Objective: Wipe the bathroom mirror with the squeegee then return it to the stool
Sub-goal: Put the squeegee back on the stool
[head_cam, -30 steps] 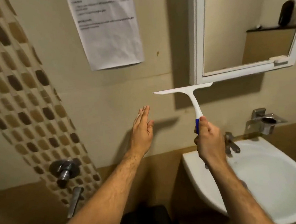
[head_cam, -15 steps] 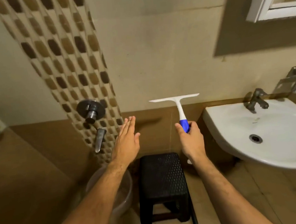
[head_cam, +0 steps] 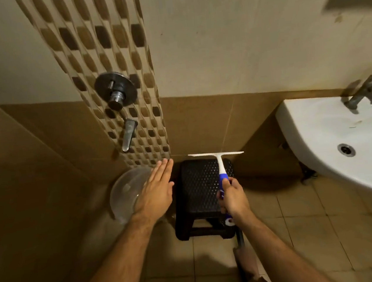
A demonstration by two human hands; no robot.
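Observation:
My right hand [head_cam: 233, 198] grips the blue handle of the squeegee [head_cam: 218, 159], whose white blade is level and points away from me. The squeegee hangs above the right part of the black plastic stool [head_cam: 197, 187], which stands on the floor against the wall. My left hand [head_cam: 157, 190] is flat, fingers together and stretched out, empty, just left of the stool and over the bucket. The mirror is out of view; only its shadow shows at the top right.
A clear bucket [head_cam: 124, 192] stands on the floor left of the stool. A white sink [head_cam: 330, 140] with a metal tap [head_cam: 364, 95] juts out at the right. A shower valve [head_cam: 115, 90] and spout [head_cam: 128, 133] are on the patterned tile strip. Brown floor tiles lie below.
My view has tipped down from the mirror to the floor. My right hand has lowered the squeegee from just under the mirror to above the stool. My left hand came down too, staying flat.

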